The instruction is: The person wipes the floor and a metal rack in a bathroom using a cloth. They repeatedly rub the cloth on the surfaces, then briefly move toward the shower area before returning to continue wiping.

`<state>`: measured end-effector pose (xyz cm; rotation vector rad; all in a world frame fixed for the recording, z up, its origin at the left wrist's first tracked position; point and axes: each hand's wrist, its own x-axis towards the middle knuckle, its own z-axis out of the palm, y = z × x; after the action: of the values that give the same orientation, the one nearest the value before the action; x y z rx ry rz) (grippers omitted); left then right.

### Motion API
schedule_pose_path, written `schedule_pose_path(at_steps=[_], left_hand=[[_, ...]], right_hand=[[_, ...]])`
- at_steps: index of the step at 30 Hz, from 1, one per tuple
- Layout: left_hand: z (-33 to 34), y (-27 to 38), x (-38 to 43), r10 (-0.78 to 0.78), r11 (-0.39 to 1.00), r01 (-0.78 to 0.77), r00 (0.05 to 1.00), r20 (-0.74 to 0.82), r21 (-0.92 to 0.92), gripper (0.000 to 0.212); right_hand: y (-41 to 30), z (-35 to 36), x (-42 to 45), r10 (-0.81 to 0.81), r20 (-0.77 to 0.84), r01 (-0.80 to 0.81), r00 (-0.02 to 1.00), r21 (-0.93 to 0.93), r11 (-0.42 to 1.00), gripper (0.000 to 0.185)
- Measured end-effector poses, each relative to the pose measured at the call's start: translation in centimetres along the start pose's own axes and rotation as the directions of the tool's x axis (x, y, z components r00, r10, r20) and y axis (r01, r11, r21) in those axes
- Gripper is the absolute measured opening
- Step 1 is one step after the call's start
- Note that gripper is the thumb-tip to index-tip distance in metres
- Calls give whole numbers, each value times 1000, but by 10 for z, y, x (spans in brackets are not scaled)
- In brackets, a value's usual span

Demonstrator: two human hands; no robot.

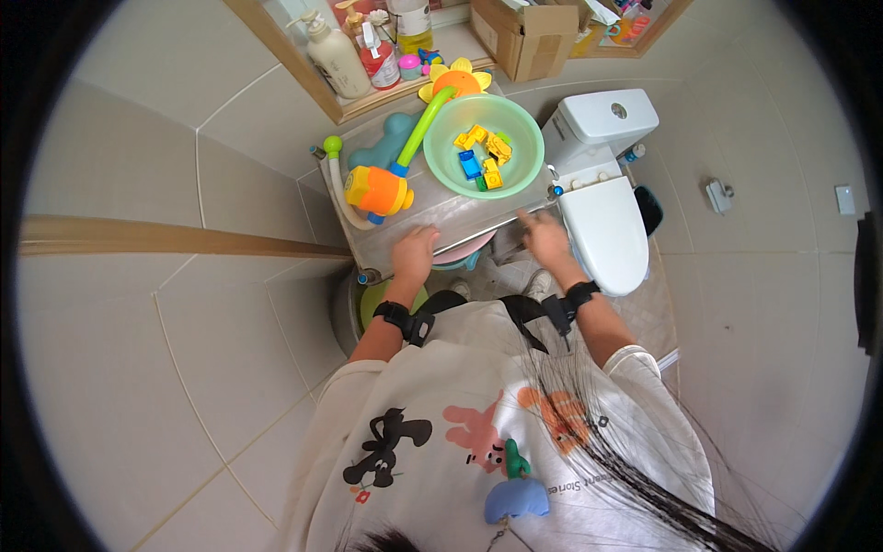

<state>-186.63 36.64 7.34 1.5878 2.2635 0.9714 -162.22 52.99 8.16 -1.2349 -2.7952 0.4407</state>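
Note:
My left hand [414,254] rests at the front edge of a metal shelf [459,214], with its fingertips partly hidden. My right hand [547,241] hovers by the shelf's front right corner, fingers apart and slightly blurred, with nothing visible in it. A pale green plastic basin [441,169] stands on the shelf, beyond both hands. In it lie yellow building blocks [492,176], a blue block [470,165] and some green ones. Left of the basin is an orange and yellow toy water pump [378,191], with a green tube [422,134] leading to a sunflower shower head [457,81].
A white toilet [606,234] stands close on the right. Pump bottles [336,58] and a cardboard box [538,41] occupy the ledge behind. Pink and blue basins [463,252] sit under the shelf. A green basin [376,303] is below my left arm.

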Motion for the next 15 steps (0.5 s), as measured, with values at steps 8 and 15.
schedule_pose_path(at_steps=[8, 15], left_hand=[[-2, -1, -3, 85, 996, -85, 995, 50, 11, 14], [3, -7, -7, 48, 999, -47, 998, 40, -20, 16]], right_hand=[[-31, 24, -6, 32, 6, -32, 999, 90, 995, 53], [-19, 16, -10, -10, 71, 10, 997, 2, 1000, 59]])
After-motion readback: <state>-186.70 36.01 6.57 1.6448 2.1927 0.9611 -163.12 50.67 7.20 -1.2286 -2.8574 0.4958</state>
